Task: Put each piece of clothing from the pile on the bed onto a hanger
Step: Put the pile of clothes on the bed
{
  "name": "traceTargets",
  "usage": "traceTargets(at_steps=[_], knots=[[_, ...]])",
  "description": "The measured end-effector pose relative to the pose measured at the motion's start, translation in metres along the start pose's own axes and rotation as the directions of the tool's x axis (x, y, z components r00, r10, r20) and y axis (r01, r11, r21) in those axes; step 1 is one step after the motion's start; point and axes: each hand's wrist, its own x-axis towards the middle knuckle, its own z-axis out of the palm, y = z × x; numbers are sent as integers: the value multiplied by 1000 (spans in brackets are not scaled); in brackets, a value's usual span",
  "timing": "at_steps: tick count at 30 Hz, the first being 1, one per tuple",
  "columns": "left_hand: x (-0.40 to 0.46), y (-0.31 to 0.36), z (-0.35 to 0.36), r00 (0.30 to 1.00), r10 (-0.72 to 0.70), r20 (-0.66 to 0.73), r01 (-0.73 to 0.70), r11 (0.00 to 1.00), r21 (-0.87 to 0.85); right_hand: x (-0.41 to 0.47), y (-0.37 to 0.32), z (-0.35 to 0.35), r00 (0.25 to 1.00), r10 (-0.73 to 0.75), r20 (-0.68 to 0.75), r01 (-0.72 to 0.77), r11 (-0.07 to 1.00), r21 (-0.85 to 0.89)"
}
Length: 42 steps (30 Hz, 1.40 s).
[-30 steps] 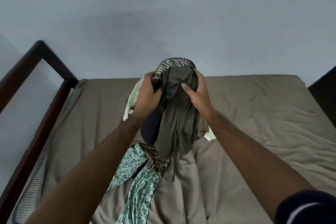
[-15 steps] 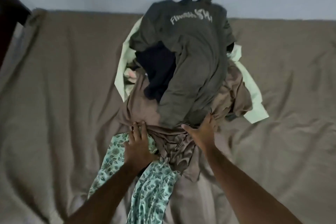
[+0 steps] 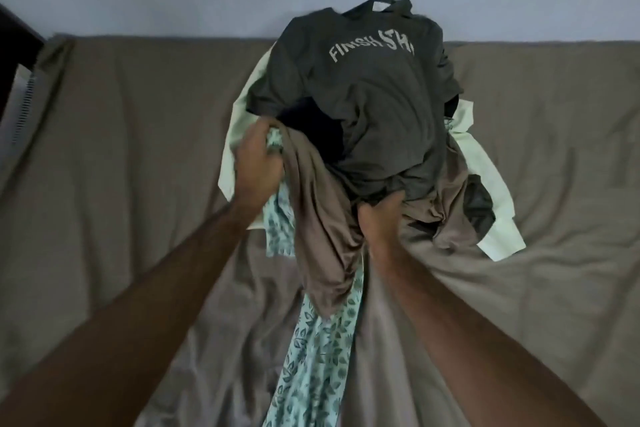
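Both hands point(image 3: 258, 163) point(image 3: 381, 218) now dig deeper into pile point(image 3: 374, 107), fingers hidden.

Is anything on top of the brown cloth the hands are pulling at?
Yes. The dark grey T-shirt lies on top of the brown garment that the left hand and right hand grip. A leaf-print cloth hangs tangled beside it. No hanger shows.
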Motion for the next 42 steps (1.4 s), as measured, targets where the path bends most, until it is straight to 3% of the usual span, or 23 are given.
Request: traceTargets(at_steps=[7, 9, 11, 14, 16, 19, 21, 23, 24, 25, 26, 28, 29, 31, 32, 34, 36, 39, 42], knots=[[40, 19, -19, 958, 278, 74, -276, 961, -26, 17, -106, 0, 987, -106, 117, 42, 889, 455], [8, 0, -9, 980, 156, 124, -157, 988, -1, 31, -140, 3, 989, -99, 106, 20, 816, 577], [-45, -21, 10, 980, -8, 197, -22, 988, 152, 51, -175, 5, 994, -99, 55, 34, 725, 688], [-110, -37, 44, 888, -247, 389, 62, 901, 429, 77, -207, 12, 991, -113, 68, 25, 668, 743], [-115, -43, 59, 820, -389, 420, 98, 819, 565, 83, -213, 10, 991, -124, 51, 42, 646, 762], [-76, -52, 45, 924, -237, 300, 44, 846, 531, 97, -207, 0, 996, -70, -47, 80, 600, 796], [-19, -43, 3, 995, -95, 14, 86, 951, 297, 109, -204, -15, 986, -1, -167, 139, 555, 820], [46, -28, -50, 966, 111, -233, -95, 992, 79, 114, -194, -36, 949, -21, -315, 255, 638, 727], [77, -19, -72, 945, 173, -276, -170, 985, 37, 109, -184, -44, 929, -89, -359, 293, 769, 568], [100, -8, -88, 944, 216, -248, -207, 976, 60, 103, -171, -50, 918, -188, -349, 304, 899, 316], [114, -1, -95, 946, 290, -144, -263, 948, 181, 94, -159, -56, 910, -289, -297, 306, 952, 14], [114, -5, -87, 900, 394, 187, -433, 753, 495, 80, -132, -65, 919, -385, -91, 321, 860, -397], [102, -13, -79, 875, 345, 341, -483, 679, 553, 73, -125, -69, 935, -351, 50, 338, 839, -426], [61, -25, -66, 844, 98, 527, -444, 679, 585, 58, -114, -76, 911, -234, 339, 358, 859, -367], [39, -27, -61, 828, 13, 560, -411, 694, 592, 50, -110, -81, 879, -185, 439, 380, 828, -412], [3, -18, -57, 820, -5, 573, -404, 703, 585, 30, -101, -90, 833, -125, 539, 452, 716, -532], [-29, 1, -58, 797, 42, 602, -477, 657, 585, 1, -95, -103, 806, -118, 580, 518, 616, -594], [-61, 33, -71, 725, 140, 674, -611, 583, 536, -53, -95, -129, 822, -160, 546, 521, 598, -609], [-85, 72, -89, 641, 278, 716, -736, 488, 469, -110, -97, -161, 827, -319, 463, 562, 495, -663]])
